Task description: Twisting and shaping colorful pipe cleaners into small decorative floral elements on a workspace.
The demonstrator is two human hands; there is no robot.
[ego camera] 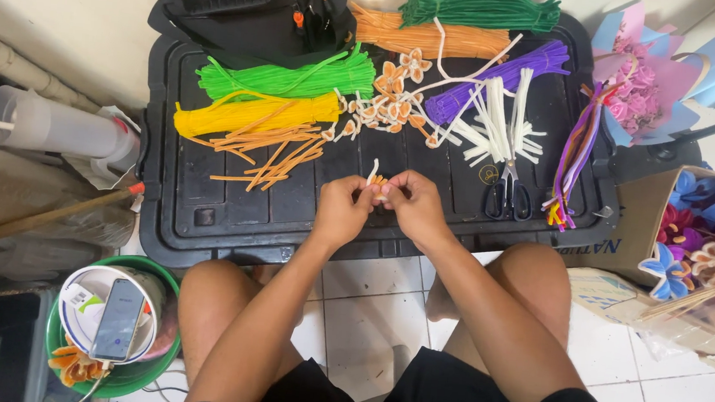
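My left hand point(341, 206) & right hand point(413, 204) both pinch 1 orange-white pipe-cleaner piece point(375, 177) over black worktop point(228, 207), scissors point(509, 193) nearby.

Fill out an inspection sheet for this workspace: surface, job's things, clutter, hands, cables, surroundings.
Surface: black ribbed plastic lid on white tiled floor.
Job's things: small orange-and-white pipe-cleaner piece pinched between both hands; finished orange-and-white pipe-cleaner flowers; loose orange stems.
Clutter: bundles in yellow, light green, orange, dark green, purple; cut white pieces; black-handled scissors; black bag.
Hands: left hand and right hand both closed on the piece.
Cables: nothing seen.
Surroundings: phone on a green bucket; cardboard box of paper flowers; pink bouquet.
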